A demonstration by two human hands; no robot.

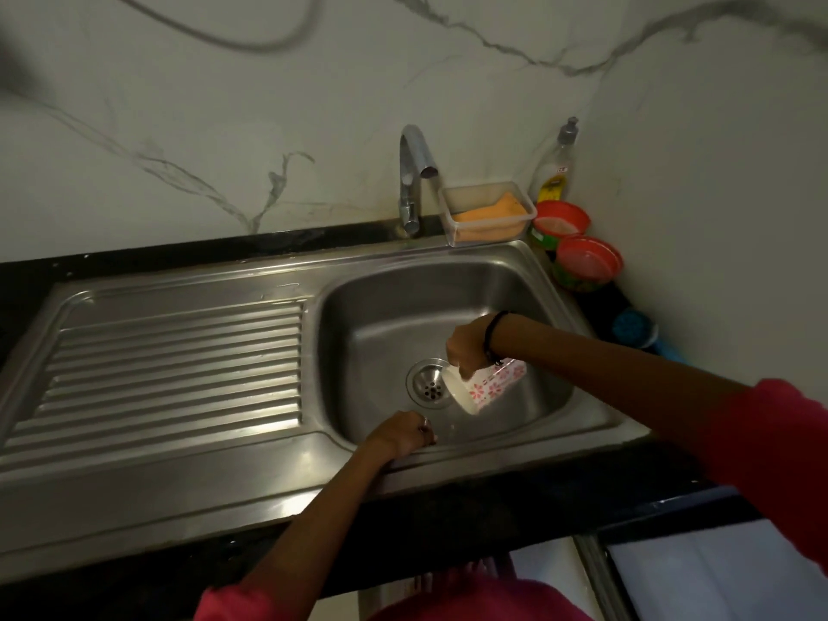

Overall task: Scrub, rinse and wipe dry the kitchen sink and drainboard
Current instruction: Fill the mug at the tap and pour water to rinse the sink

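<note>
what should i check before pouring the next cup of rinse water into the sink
1. Right hand grips the floral cup: ok.
2. Cup mouth tipped toward the drain: ok.
3. Drain free of debris: ok.
4. Left hand out of the pour path, at the basin's front wall: ok.
5. Water left in cup: cannot tell.
6. Tap running: not ok, no stream shows.
</note>
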